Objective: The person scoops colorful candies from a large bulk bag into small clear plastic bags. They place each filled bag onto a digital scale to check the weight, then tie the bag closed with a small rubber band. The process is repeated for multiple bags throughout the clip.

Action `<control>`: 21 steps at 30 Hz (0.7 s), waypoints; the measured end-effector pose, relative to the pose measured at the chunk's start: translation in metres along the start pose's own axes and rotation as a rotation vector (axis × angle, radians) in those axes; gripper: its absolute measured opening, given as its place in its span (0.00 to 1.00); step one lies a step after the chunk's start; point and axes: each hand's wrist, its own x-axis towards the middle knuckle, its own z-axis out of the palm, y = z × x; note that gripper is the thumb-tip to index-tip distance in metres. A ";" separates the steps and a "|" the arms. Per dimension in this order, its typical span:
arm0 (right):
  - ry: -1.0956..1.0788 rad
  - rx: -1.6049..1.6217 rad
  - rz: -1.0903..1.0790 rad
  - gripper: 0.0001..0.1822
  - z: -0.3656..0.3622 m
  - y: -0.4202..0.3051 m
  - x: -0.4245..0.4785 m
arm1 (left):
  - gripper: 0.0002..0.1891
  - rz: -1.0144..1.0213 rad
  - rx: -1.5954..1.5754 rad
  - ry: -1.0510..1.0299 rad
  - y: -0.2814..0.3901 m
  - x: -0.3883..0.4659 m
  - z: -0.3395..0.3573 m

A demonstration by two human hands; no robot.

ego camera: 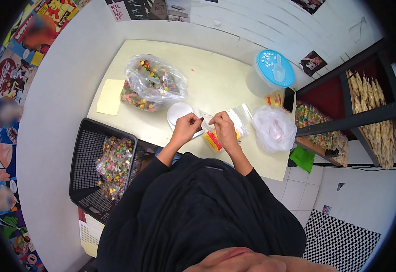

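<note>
My left hand [186,128] is over the front edge of a small white digital scale [180,114], its fingertips pinched at the edge of a small clear plastic bag [204,117]. On the bag's other side, my right hand [223,129] has thumb and forefinger close together at the plastic; the grip is too small to tell. Under and beside my right hand lies a red and yellow packet [213,140]. Clear plastic bags [241,117] lie just right of it. A large open clear bag of colourful round candies [155,81] stands behind the scale.
A black plastic basket [88,159] with candy-filled bags stands at the table's left. A yellow paper [110,97] lies at the left edge. At right are a blue-lidded tub [264,81] with a scoop on top, a phone [289,99], a white plastic bag [274,129] and shelves of packed snacks [371,119].
</note>
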 end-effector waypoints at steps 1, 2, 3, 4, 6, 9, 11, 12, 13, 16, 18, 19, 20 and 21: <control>-0.023 0.008 0.031 0.08 0.002 -0.002 -0.002 | 0.10 0.016 0.039 -0.002 0.003 -0.003 -0.001; -0.046 0.017 0.061 0.09 0.004 -0.004 -0.003 | 0.11 0.032 0.077 -0.003 0.005 -0.006 -0.002; -0.070 0.026 0.088 0.11 0.006 -0.009 -0.003 | 0.11 0.049 0.115 -0.001 0.011 -0.010 -0.004; -0.089 0.104 0.151 0.14 0.007 -0.016 -0.002 | 0.12 0.056 0.144 -0.028 0.011 -0.012 -0.007; -0.155 0.170 0.161 0.15 0.008 -0.020 -0.002 | 0.14 0.073 0.199 -0.083 0.010 -0.018 -0.013; -0.268 0.249 0.125 0.17 0.008 -0.024 0.000 | 0.25 0.358 0.415 0.139 0.011 -0.034 -0.023; -0.362 0.269 0.069 0.17 0.006 -0.027 0.003 | 0.38 0.417 0.422 0.048 0.013 -0.039 -0.038; -0.420 0.269 0.027 0.16 0.004 -0.030 0.006 | 0.38 0.432 0.419 0.002 0.012 -0.040 -0.046; -0.479 0.270 -0.016 0.16 0.002 -0.034 0.010 | 0.38 0.447 0.416 -0.043 0.010 -0.040 -0.053; -0.592 0.265 -0.012 0.17 -0.007 -0.052 0.025 | 0.20 0.172 0.138 -0.287 0.005 -0.037 -0.068; -0.536 0.202 -0.133 0.17 -0.006 -0.054 0.031 | 0.09 0.081 0.050 -0.297 0.002 -0.037 -0.072; -0.506 0.169 -0.193 0.17 -0.006 -0.056 0.035 | 0.08 0.070 0.012 -0.261 -0.001 -0.036 -0.072; -0.492 0.092 -0.209 0.16 -0.006 -0.060 0.038 | 0.08 0.059 -0.026 -0.225 -0.006 -0.035 -0.071; -0.477 0.015 -0.225 0.15 -0.008 -0.066 0.042 | 0.07 0.049 -0.065 -0.188 -0.010 -0.035 -0.071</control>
